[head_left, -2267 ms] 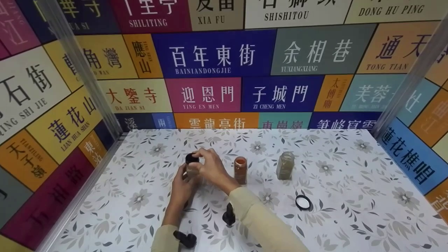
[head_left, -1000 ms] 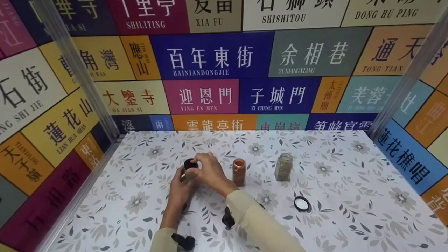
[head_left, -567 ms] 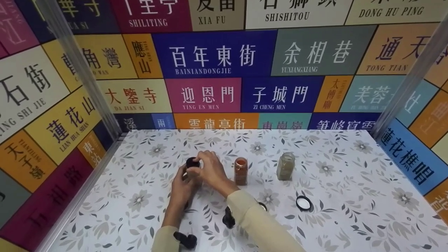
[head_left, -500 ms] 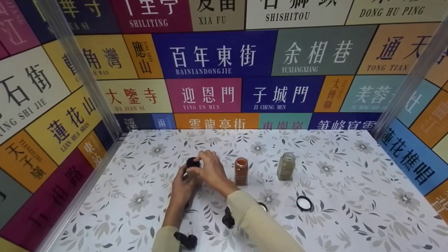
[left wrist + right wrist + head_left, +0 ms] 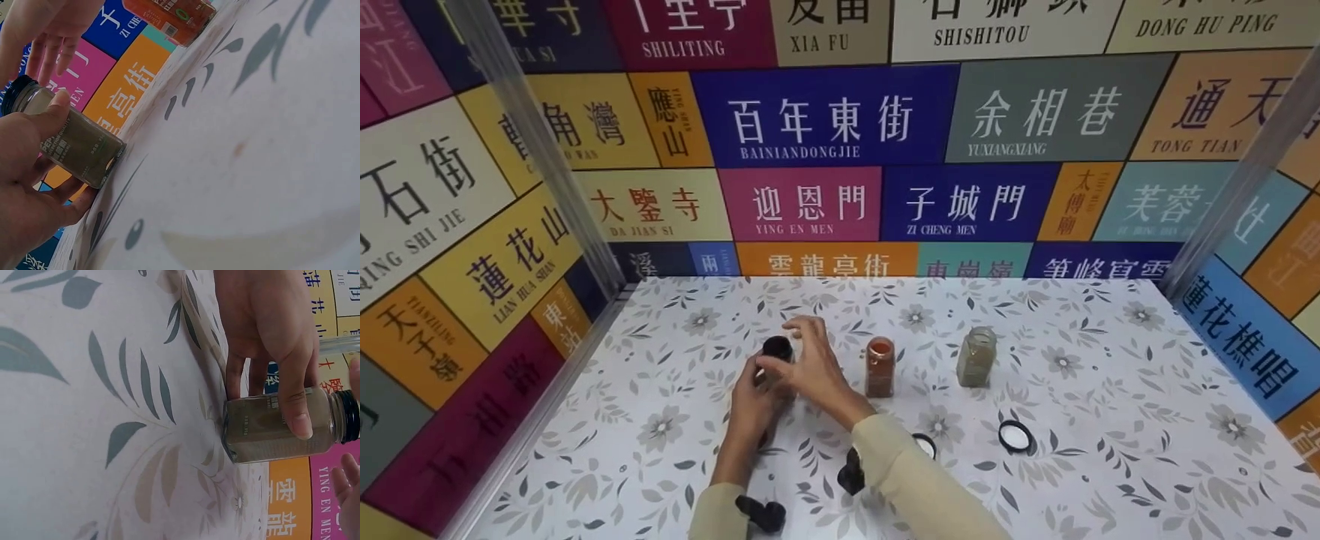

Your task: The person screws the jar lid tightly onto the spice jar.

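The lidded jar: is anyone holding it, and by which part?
Yes: the left hand holds the jar by its sides, below the lid.

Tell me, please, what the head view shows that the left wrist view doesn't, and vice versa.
Only head: the open greenish jar and two loose lids.
Only left wrist: the barcode on the orange jar and the printing on the capped jar.
Both: those last two jars, the left grip holding the capped one, and the right grip.
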The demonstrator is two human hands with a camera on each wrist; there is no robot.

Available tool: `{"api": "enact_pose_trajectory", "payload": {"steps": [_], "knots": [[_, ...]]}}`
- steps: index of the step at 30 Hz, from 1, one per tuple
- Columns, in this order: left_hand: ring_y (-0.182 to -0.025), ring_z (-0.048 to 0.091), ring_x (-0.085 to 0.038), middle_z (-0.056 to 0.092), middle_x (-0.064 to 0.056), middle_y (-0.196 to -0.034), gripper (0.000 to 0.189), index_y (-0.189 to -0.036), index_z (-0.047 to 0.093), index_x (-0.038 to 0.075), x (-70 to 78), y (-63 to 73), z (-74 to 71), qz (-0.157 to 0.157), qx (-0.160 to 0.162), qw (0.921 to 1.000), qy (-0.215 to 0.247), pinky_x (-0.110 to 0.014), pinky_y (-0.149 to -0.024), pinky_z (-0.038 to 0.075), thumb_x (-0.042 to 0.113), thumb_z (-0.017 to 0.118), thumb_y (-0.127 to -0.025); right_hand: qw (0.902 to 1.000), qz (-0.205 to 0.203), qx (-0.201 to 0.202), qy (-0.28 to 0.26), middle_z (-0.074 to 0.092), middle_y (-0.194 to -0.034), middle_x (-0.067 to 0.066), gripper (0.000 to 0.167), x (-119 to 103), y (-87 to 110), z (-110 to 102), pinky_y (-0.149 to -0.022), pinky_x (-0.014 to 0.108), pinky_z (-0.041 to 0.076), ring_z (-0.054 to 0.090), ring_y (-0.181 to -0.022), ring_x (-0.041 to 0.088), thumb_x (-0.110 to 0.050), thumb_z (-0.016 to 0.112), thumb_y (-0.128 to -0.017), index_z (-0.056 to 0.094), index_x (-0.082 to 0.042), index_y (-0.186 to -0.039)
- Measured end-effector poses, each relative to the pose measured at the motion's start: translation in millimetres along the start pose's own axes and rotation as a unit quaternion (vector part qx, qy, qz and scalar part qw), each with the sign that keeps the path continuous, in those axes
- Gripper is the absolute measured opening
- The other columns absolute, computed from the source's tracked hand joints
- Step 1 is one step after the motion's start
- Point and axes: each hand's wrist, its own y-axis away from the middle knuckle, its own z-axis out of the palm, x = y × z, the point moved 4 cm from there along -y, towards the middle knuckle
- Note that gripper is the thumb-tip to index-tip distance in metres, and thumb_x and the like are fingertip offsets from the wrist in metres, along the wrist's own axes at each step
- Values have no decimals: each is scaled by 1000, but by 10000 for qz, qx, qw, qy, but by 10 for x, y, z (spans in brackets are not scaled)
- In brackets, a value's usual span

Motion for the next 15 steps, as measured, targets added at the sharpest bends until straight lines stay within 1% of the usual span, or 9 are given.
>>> {"api": "enact_pose_trajectory", "payload": {"steps": [3, 5, 7, 10, 12, 15], "knots": [[-136, 50, -45, 44, -27, -152, 70, -149, 42, 4, -7, 2, 2, -99, -22, 9999, 36, -51, -111, 46, 12, 75, -88, 9965, 274, -202, -759, 40, -147, 12, 55, 74, 13, 31, -111, 51, 44, 46, -137, 35, -36, 67, -95, 47, -15, -141], [-136, 49, -46, 43, -26, -153, 70, -149, 43, 5, -13, -1, 1, -111, -8, 9999, 1, -51, -111, 46, 14, 75, -88, 9913, 389, -332, -1209, 40, -150, 14, 55, 119, 26, 55, -115, 54, 39, 43, -140, 38, -30, 64, -97, 46, -14, -145], [-136, 49, -46, 43, -26, -154, 69, -148, 44, 6, -7, -1, 2, -81, -3, 10000, -6, -51, -110, 47, 15, 76, -88, 9857, 491, -429, -1557, 40, -153, 14, 56, 161, 44, 84, -117, 54, 36, 43, -141, 39, -27, 63, -97, 44, -14, -148], [-135, 49, -46, 43, -25, -154, 67, -148, 45, 7, 5, -2, 1, -50, 10, 10000, -50, -51, -111, 46, 12, 75, -88, 9775, 598, -483, -1966, 39, -157, 15, 60, 207, 77, 129, -117, 51, 39, 45, -140, 38, -24, 63, -97, 41, -13, -152], [-136, 49, -46, 43, -23, -155, 66, -148, 45, 8, 13, 2, 3, -56, -4, 10000, -63, -52, -112, 45, 9, 73, -88, 9721, 630, -451, -2213, 38, -158, 17, 61, 237, 93, 163, -115, 49, 42, 46, -140, 37, -22, 62, -98, 38, -11, -153], [-136, 49, -46, 43, -23, -154, 66, -149, 44, 8, 4, 7, 6, -69, -36, 10000, -62, -52, -111, 45, 9, 72, -89, 9672, 654, -389, -2424, 38, -157, 19, 61, 263, 105, 200, -114, 47, 43, 46, -140, 36, -21, 62, -98, 37, -10, -154]]}}
